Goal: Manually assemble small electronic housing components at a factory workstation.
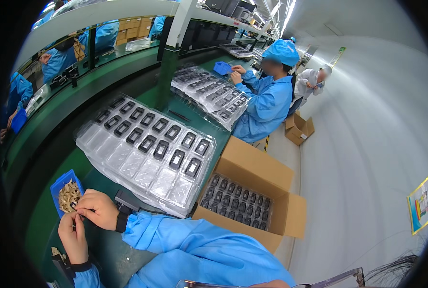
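Note:
My left hand and my right hand meet fingertip to fingertip at the near edge of a blue bin. Both are closed in a pinch. A small dark bit shows between the fingers, too hidden to name. Inside the bin lies a heap of small beige pieces. Beyond my right hand, a clear plastic tray on a stack of trays holds black rectangular parts in its far rows, while its nearer pockets hold none. Dark bands with small devices circle both wrists.
An open cardboard box with a tray of black parts stands right of the tray stack. A green post rises behind it. Further along the green bench, a co-worker in blue handles something over another tray and blue bin.

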`<move>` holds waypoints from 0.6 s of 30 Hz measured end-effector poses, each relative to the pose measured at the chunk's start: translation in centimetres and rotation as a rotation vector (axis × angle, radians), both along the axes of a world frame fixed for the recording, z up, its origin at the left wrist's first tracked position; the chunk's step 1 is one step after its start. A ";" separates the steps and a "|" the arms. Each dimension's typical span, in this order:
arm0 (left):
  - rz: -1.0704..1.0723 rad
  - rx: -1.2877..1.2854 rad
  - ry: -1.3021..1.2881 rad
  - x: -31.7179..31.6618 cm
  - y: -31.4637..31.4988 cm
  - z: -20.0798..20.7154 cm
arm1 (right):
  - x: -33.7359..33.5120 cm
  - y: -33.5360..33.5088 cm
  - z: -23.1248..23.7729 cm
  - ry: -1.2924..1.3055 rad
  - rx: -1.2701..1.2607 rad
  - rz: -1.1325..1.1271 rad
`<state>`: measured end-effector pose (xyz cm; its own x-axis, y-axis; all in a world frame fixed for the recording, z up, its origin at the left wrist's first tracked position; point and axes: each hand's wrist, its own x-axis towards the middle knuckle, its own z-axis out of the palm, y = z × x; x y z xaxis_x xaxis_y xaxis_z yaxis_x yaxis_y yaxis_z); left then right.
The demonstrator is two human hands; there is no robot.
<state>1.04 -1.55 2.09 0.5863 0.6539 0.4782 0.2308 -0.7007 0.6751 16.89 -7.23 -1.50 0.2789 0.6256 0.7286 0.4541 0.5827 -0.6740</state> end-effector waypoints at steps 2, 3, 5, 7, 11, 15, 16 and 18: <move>0.042 0.003 -0.003 0.0 -0.3 0.1 | -0.1 -0.2 0.3 0.016 0.031 0.064; 0.086 0.005 -0.004 0.0 -0.4 0.3 | -0.1 -0.4 0.6 0.015 0.031 0.064; 0.088 0.032 0.020 -0.2 -0.2 0.6 | -0.1 -0.7 1.0 0.018 0.023 0.106; 0.090 0.059 0.045 -0.2 0.1 0.6 | -0.1 -0.2 0.4 -0.011 0.051 0.077; 0.140 0.237 0.102 0.1 0.9 0.3 | 0.2 0.0 0.2 -0.075 0.017 -0.051; 0.284 0.356 0.276 -1.0 3.0 -0.1 | 0.4 -0.1 0.9 -0.013 -0.039 -0.167; 0.312 0.380 0.239 -1.4 3.7 -0.9 | 0.5 0.0 0.5 -0.046 -0.078 -0.173; 0.338 0.333 0.275 -2.7 4.9 -2.3 | -0.5 0.3 0.1 0.211 -0.118 -0.026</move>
<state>-1.68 3.34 -0.23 0.5019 0.6671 0.5505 0.6170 -0.7222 0.3126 16.39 -6.93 -1.42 0.4339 0.6939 0.5747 0.3099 0.4841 -0.8183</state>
